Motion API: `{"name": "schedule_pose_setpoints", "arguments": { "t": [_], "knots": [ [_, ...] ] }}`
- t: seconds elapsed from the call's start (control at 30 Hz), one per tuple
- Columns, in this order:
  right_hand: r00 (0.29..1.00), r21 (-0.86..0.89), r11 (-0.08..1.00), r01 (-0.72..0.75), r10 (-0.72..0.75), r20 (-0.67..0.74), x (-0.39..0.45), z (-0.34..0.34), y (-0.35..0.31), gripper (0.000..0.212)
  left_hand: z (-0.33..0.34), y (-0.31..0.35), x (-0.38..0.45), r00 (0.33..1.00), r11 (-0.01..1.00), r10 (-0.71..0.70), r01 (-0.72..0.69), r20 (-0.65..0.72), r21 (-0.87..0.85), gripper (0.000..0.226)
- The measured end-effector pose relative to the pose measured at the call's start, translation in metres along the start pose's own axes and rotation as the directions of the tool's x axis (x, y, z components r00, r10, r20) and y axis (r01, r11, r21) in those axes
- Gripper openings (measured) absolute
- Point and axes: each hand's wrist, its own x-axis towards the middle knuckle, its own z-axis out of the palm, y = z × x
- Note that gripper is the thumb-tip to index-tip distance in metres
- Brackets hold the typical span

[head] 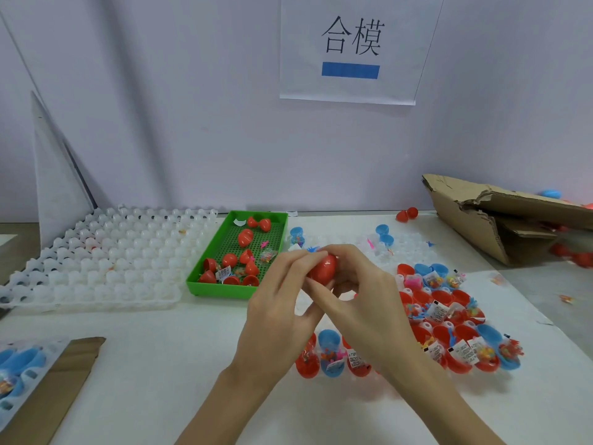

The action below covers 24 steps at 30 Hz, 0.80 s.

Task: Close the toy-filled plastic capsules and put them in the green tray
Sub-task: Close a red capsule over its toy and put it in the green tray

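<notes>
Both my forearms reach in from below and cross at the wrists. My left hand [282,303] and right hand [362,300] meet above the tabletop, fingers [301,261] curled and pinching a red capsule [324,268] between them.

Red and blue showing everywhere

A glossy red capsule [323,268] is sitting between the fingers; left of them a bright green tray [224,289] is holding red ones, right red and blue open capsules [449,319] are mixing.

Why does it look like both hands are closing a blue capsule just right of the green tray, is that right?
Not quite: the capsule is red, not blue, as the head view shows. Both the left hand and right hand do hold it just right of the green tray.
</notes>
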Motion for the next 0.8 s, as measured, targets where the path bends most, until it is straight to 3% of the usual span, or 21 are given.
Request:
{"name": "schedule_pose_setpoints", "arguments": {
  "t": [0.1,0.13,0.2,0.23,0.3,0.4,0.5,0.67,0.8],
  "knots": [
    [0.999,0.059,0.998,0.035,-0.035,0.0,-0.002,0.004,0.003,0.029,-0.003,0.001,0.005,0.963,0.941,-0.268,0.262,0.003,-0.215,0.028],
    [0.999,0.05,0.998,0.037,-0.037,0.0,-0.003,0.004,0.006,0.031,-0.005,0.001,0.008,0.911,0.843,-0.409,0.396,0.044,-0.364,0.024],
    [0.998,-0.046,0.997,0.064,-0.065,0.0,-0.002,0.005,0.011,0.041,-0.009,0.0,0.014,0.762,0.526,-0.616,0.588,0.201,-0.615,0.022],
    [0.996,-0.119,0.989,0.084,-0.084,0.006,-0.001,0.005,0.012,0.046,-0.011,0.0,0.016,0.703,0.398,-0.656,0.632,0.275,-0.665,0.026],
    [0.994,-0.222,0.969,0.106,-0.107,0.005,0.0,0.005,0.012,0.057,-0.011,0.0,0.017,0.647,0.28,-0.666,0.679,0.372,-0.679,0.03],
    [0.989,-0.249,0.958,0.139,-0.149,-0.02,0.001,0.005,0.01,0.057,-0.009,0.002,0.015,0.629,0.246,-0.633,0.716,0.451,-0.653,0.037],
    [0.98,-0.256,0.949,0.181,-0.196,-0.032,0.0,0.007,0.01,0.041,-0.007,0.003,0.014,0.621,0.219,-0.621,0.724,0.479,-0.654,0.038],
    [0.984,-0.296,0.939,0.175,-0.172,0.037,0.001,0.005,0.011,0.036,-0.006,0.004,0.013,0.597,0.211,-0.633,0.745,0.493,-0.633,0.037],
    [0.971,-0.405,0.901,0.157,-0.066,0.23,0.008,-0.012,0.013,0.058,-0.007,0.001,0.014,0.594,0.295,-0.635,0.777,0.493,-0.557,0.043]
  ]
}}
